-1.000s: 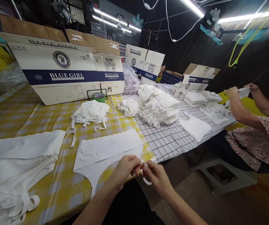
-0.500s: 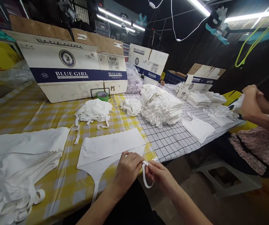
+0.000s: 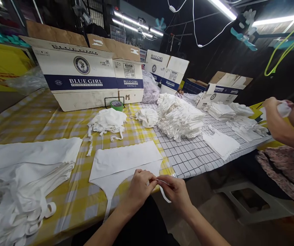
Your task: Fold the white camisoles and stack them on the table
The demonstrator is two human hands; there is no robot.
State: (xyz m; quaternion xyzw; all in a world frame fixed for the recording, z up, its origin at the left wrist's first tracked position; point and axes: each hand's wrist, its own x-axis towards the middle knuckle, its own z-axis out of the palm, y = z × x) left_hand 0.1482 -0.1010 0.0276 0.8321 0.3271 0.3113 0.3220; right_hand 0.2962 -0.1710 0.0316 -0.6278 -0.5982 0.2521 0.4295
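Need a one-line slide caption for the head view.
Left hand and right hand pinch a white strap at the edge of a white fabric piece on a yellow checked table.

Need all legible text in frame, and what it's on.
"BLUE GIRL" and "PREMIUM PILSENER BEER": blue band of the big carton.
"BLUE GIRL": the side panel next to it; the small line beneath is blurred.
"BLUE GIRL": the rear carton, printed twice.
Unreadable: print on the right carton; only an emblem shows.
Too small: the stickers.
No print: the white strap pinched between left hand and right hand.
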